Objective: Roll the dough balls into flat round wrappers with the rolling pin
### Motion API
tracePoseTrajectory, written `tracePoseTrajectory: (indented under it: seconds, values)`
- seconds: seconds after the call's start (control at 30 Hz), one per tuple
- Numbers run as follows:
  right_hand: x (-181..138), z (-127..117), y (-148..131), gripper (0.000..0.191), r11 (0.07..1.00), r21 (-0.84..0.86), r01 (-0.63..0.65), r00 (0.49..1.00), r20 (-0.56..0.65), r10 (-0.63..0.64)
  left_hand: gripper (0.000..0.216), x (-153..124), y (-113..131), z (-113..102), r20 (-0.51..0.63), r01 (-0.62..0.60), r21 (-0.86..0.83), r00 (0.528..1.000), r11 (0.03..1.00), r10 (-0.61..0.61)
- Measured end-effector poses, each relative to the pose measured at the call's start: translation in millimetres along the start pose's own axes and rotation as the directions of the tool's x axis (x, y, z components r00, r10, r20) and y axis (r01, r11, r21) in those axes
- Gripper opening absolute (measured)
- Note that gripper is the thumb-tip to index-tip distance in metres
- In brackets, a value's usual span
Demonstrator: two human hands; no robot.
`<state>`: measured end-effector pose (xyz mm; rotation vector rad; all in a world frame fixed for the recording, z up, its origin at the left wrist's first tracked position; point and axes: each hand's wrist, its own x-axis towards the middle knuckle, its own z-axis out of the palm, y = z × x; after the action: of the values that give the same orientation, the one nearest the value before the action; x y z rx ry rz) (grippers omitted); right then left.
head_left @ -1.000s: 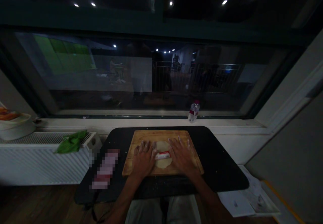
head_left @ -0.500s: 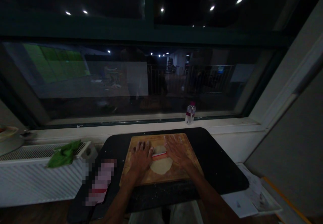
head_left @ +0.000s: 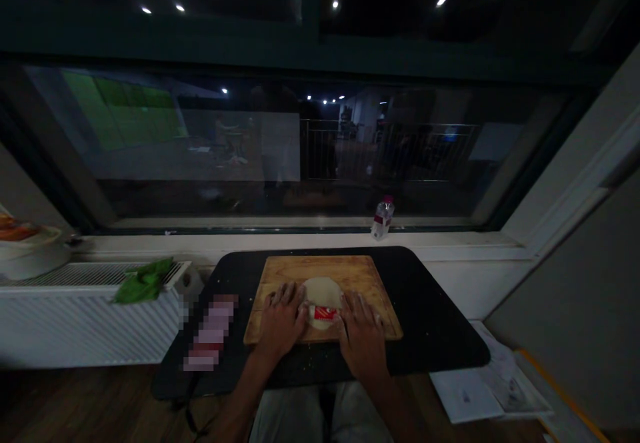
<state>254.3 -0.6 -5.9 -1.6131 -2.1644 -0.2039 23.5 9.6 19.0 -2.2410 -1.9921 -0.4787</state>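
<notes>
A wooden cutting board (head_left: pixel 350 271) lies on a black table (head_left: pixel 430 323). On the board is a flat round of pale dough (head_left: pixel 323 290). Across the dough's near edge lies a roller with a red-and-white label (head_left: pixel 324 313). My left hand (head_left: pixel 283 318) rests flat on the roller's left end, fingers stretched out. My right hand (head_left: pixel 361 326) rests flat on its right end, fingers also extended. Both palms press down on the roller and hide its ends.
A blurred pink object (head_left: pixel 210 333) lies on the table's left. A plastic bottle (head_left: pixel 383 218) stands on the window sill. A green cloth (head_left: pixel 143 282) and a white bowl (head_left: pixel 30 251) sit on the radiator at left. Papers (head_left: pixel 480 390) lie on the floor at right.
Both hands and the roller came back toward me, from the far half of the dough to its near edge. More dough now shows beyond the roller.
</notes>
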Motion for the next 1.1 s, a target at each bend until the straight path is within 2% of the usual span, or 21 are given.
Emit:
tracePoseTrajectory:
  seconds: [0.23,0.4,0.6,0.8,0.93,1.1]
  values:
    - [-16.4,3.4,-3.8,0.055,1.0,0.004,0.021,0.999,-0.039,-0.021,0.055,-28.8,-7.0,6.6,-0.123,-0.072,-0.016,0.99,0.997,0.07]
    - [-2.0,0.5,-0.7,0.054,1.0,0.019,0.02,1.0,-0.019,-0.02,0.055,-22.7,-7.1,7.3,-0.126,-0.08,0.012,0.989,0.997,0.081]
    - [52.0,-0.6,19.9,0.054,0.991,0.077,0.108,0.988,0.104,-0.115,0.056,10.2,-11.9,11.7,-0.038,-0.063,0.069,0.997,0.996,0.066]
    - [111.8,15.6,45.9,0.061,0.954,0.045,0.297,0.928,0.22,-0.3,0.058,55.0,-29.7,14.1,0.067,-0.069,0.106,0.996,0.992,0.062]
    - [145.3,26.1,48.3,0.065,0.96,0.003,0.279,0.928,0.258,-0.27,0.058,86.3,-39.0,15.8,0.076,-0.081,0.121,0.994,0.989,0.072]
    - [177.6,34.6,45.1,0.063,0.974,0.043,0.223,0.919,0.323,-0.225,0.055,118.0,-44.9,23.1,0.091,-0.072,0.133,0.994,0.988,0.06]
